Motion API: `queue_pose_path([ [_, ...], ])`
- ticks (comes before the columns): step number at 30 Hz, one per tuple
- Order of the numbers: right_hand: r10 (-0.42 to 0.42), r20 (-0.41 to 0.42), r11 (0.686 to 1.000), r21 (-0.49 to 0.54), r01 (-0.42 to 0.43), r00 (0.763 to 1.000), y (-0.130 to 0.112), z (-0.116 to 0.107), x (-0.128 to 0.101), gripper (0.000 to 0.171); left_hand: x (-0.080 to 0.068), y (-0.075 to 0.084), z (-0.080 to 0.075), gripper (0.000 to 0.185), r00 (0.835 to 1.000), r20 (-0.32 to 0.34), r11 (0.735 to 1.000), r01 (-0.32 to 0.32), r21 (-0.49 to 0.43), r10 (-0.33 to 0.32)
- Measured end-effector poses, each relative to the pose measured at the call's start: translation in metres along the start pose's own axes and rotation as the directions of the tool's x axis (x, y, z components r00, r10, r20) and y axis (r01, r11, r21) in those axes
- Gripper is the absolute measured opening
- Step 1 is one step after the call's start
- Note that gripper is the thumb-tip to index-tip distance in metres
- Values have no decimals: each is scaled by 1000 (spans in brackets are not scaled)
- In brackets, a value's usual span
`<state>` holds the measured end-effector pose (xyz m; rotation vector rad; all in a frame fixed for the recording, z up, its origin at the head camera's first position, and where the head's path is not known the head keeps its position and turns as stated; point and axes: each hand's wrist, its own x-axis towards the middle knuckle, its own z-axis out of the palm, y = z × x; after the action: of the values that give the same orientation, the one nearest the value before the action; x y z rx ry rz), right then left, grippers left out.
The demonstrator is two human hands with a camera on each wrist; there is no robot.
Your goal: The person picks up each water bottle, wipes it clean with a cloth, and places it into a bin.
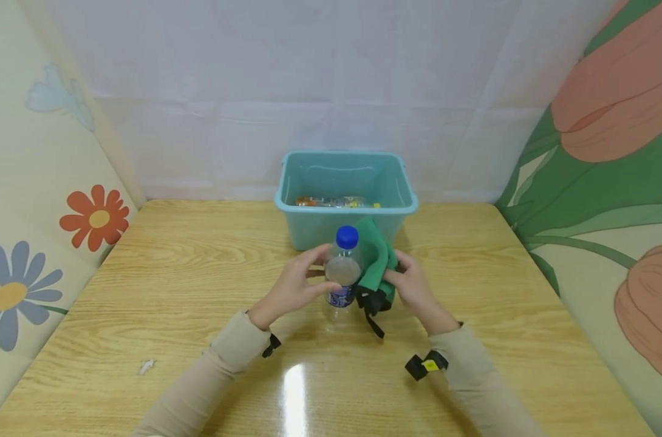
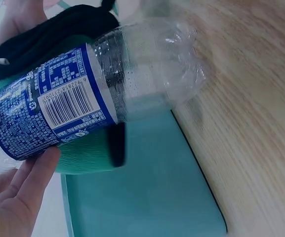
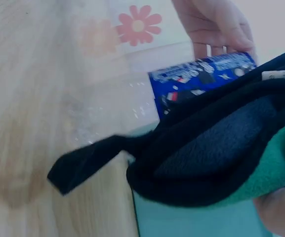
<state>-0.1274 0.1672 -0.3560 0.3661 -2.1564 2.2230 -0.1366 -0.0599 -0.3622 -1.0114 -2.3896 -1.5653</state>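
In the head view a clear plastic bottle (image 1: 343, 268) with a blue cap and a blue printed label stands upright in front of the bin. My left hand (image 1: 294, 280) grips it from the left, thumb and fingers around its label. The left wrist view shows the barcode on the label (image 2: 69, 101) and the bottle's clear base. Beside the bottle, my right hand (image 1: 415, 290) holds a green cloth mitt (image 1: 382, 258) with black trim. Its dark lined opening (image 3: 216, 138), a black hanging loop (image 3: 90, 160) and a small white tag face the right wrist camera.
Just behind the hands sits a light blue bin (image 1: 314, 227) on the wooden table (image 1: 200, 261), against a white backdrop. Partly hidden inside it lie several items, among them clear and orange plastic (image 1: 331, 202). A small pale scrap (image 1: 146, 366) lies at the front left.
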Motion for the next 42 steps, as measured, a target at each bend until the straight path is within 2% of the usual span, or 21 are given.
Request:
queue_pose_path([
  [4, -34, 1, 996, 87, 34, 999, -6, -10, -5, 36, 1, -2, -2, 72, 1000, 27, 1000, 7, -11, -7],
  [7, -68, 5, 992, 108, 67, 998, -8, -17, -9, 42, 1, -2, -4, 73, 999, 44, 1000, 18, -3, -17],
  [11, -88, -14, 991, 102, 89, 996, -10, -25, -13, 40, 2, -3, -7, 73, 998, 61, 999, 33, -5, -32],
  [16, -114, -19, 988, 101, 115, 993, -10, -31, -17, 36, 3, -5, -9, 63, 996, 83, 996, 50, -75, -44],
  [23, -124, -9, 987, 99, 124, 992, -7, -34, -18, 39, 3, -11, -13, 56, 995, 98, 998, -13, -68, 20],
  [32, -116, -18, 989, 92, 118, 993, -3, -35, -19, 42, 2, -17, -13, 59, 986, 156, 992, -32, -119, 51],
  [36, -116, -26, 989, 90, 118, 993, -5, -34, -19, 42, 1, -12, -12, 67, 992, 120, 994, -26, -109, 39],
  [39, -110, -36, 990, 84, 112, 993, -8, -31, -20, 42, 1, -5, -10, 71, 998, 41, 996, -34, -80, 37],
  [42, -103, -48, 992, 64, 106, 994, -12, -27, -19, 39, 1, 2, -6, 69, 997, -51, 997, -59, -40, 57],
])
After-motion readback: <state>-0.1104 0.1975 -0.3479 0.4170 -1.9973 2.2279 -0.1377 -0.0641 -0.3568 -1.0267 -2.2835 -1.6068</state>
